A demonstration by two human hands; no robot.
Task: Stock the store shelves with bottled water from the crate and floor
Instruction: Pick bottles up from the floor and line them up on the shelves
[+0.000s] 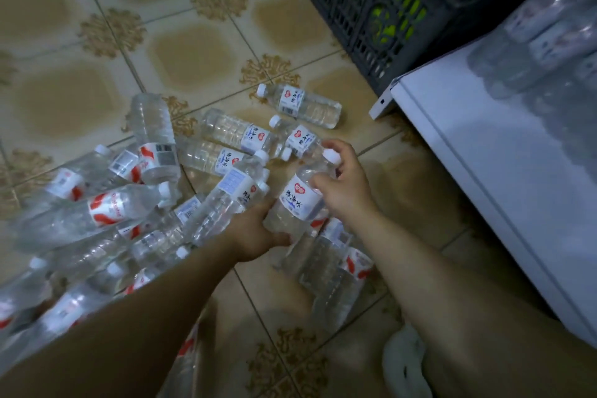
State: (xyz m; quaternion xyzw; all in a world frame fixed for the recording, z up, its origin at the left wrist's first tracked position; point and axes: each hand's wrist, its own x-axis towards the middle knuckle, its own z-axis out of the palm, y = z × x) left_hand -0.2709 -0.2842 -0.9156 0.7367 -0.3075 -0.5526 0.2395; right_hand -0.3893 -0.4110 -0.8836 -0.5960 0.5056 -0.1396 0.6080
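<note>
Both hands hold one clear water bottle [298, 200] with a white label and white cap, tilted above the floor. My left hand [255, 233] grips its lower body from the left. My right hand [342, 181] curls around its neck and shoulder near the cap. Several more bottles [155, 142] lie scattered on the tiled floor to the left and below, some with red-and-white labels. One bottle [300, 105] lies apart near the crate. The white shelf [491, 152] on the right carries a row of bottles [549, 39] at its back.
A dark plastic crate [374, 10] with green items inside stands at the top right, against the shelf's corner. Patterned floor tiles [97, 42] stretch across the upper left. A white shoe [403, 362] shows at the bottom.
</note>
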